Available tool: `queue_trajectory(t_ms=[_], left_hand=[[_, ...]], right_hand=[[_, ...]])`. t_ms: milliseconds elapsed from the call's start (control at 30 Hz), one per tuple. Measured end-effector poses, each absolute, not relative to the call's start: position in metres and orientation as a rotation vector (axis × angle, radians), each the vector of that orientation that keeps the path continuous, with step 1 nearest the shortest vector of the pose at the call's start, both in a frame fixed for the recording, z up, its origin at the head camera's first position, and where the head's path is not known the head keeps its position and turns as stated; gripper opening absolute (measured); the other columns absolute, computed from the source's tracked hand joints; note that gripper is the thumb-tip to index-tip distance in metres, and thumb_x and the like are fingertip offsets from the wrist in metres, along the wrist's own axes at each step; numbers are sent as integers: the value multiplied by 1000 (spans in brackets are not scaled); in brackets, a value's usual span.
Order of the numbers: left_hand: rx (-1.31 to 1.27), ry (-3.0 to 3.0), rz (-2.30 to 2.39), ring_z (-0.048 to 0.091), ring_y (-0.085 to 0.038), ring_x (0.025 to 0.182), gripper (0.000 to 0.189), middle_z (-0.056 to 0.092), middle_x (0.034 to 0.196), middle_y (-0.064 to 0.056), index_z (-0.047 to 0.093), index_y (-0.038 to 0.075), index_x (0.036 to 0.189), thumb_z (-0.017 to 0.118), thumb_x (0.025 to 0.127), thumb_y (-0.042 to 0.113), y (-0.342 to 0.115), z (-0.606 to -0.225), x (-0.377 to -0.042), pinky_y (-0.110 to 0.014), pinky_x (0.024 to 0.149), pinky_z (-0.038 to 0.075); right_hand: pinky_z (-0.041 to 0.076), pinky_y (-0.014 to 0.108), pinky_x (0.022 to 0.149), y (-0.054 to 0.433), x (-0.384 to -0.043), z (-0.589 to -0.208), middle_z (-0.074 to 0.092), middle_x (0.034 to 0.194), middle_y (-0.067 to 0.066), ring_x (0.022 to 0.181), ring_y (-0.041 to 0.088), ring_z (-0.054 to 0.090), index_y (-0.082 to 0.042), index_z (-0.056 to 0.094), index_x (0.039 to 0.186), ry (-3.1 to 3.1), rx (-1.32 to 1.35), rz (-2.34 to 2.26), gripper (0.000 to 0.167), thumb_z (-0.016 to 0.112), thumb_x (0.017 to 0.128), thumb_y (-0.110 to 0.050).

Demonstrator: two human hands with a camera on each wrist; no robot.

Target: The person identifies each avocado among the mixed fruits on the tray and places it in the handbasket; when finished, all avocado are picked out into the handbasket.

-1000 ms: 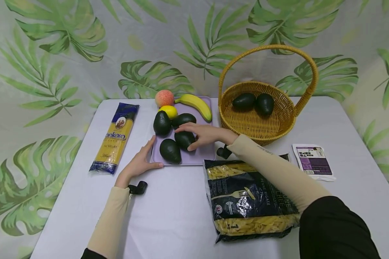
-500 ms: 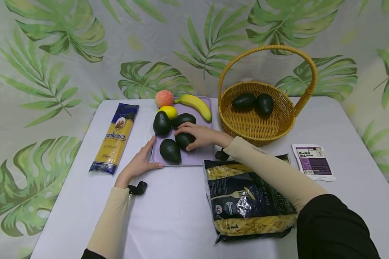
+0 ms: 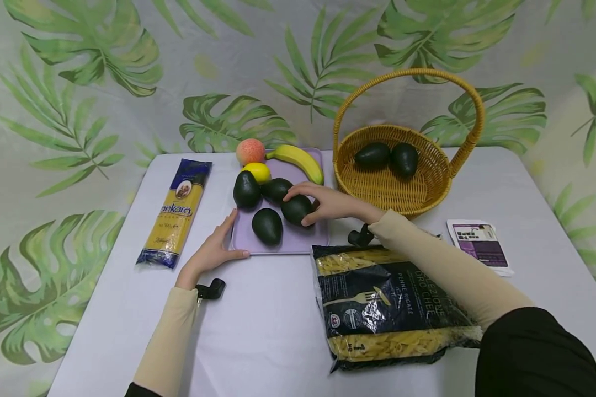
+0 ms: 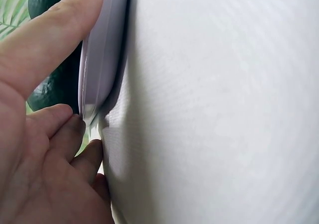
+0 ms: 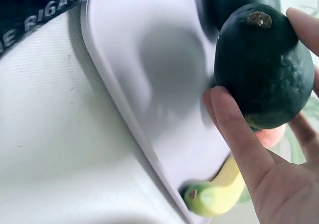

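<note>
My right hand (image 3: 334, 203) grips a dark green avocado (image 3: 297, 210), thumb on one side and fingers on the other. In the right wrist view that avocado (image 5: 264, 67) is raised over the lilac tray (image 5: 124, 92), its shadow on the tray floor. My left hand (image 3: 217, 247) lies at the front left corner of the tray (image 3: 290, 249), its thumb and fingertips touching the rim. Still on the tray are an avocado (image 3: 267, 226) at the front, another (image 3: 246, 191) at the left and one (image 3: 276, 191) behind the held one, which partly hides it.
A peach (image 3: 250, 151), a lemon (image 3: 257, 173) and a banana (image 3: 298, 161) lie at the tray's back. Right of it stands a wicker basket (image 3: 392, 193) with two avocados. Around are a spaghetti pack (image 3: 176, 215), a penne bag (image 3: 377, 309) and a white-and-purple packet (image 3: 480, 247).
My right hand has closed round the avocado and moved it up and to the right. The front avocado has shifted slightly right. My left hand has stayed in place.
</note>
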State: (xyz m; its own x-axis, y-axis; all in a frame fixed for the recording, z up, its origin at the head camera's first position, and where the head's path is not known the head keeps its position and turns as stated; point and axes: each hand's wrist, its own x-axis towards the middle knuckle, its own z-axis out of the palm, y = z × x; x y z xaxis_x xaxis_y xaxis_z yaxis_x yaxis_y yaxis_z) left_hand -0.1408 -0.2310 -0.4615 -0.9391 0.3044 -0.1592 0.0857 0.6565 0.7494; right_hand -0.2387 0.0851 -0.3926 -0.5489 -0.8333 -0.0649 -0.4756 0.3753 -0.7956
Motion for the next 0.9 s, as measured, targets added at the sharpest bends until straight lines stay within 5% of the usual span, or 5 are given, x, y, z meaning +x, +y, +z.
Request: queue_trajectory(t_ms=[367,633,900], left_hand=[[307,2603,1153,1,-38,143,108,4,159,-11,4,16,155,78,80,33,-231,-463,-141,-54,114,1],[336,2613,1180,3,-40,143,108,6,159,-15,5,13,155,79,78,32,-232,-465,-141,-56,114,1],[318,2600,1158,1,-37,143,107,5,159,-13,4,15,155,78,80,32,-232,-463,-141,-54,114,0]], right_hand=[[45,44,92,127,-240,-371,36,145,4,115,28,46,-13,48,138,2102,-956,-1246,57,71,86,-13],[38,50,99,169,-247,-359,32,147,3,127,31,38,-15,45,140,2113,-747,-1422,59,69,87,-12],[48,33,85,208,-261,-356,25,148,2,117,28,44,-16,41,143,2100,-613,-1586,57,62,91,-7]])
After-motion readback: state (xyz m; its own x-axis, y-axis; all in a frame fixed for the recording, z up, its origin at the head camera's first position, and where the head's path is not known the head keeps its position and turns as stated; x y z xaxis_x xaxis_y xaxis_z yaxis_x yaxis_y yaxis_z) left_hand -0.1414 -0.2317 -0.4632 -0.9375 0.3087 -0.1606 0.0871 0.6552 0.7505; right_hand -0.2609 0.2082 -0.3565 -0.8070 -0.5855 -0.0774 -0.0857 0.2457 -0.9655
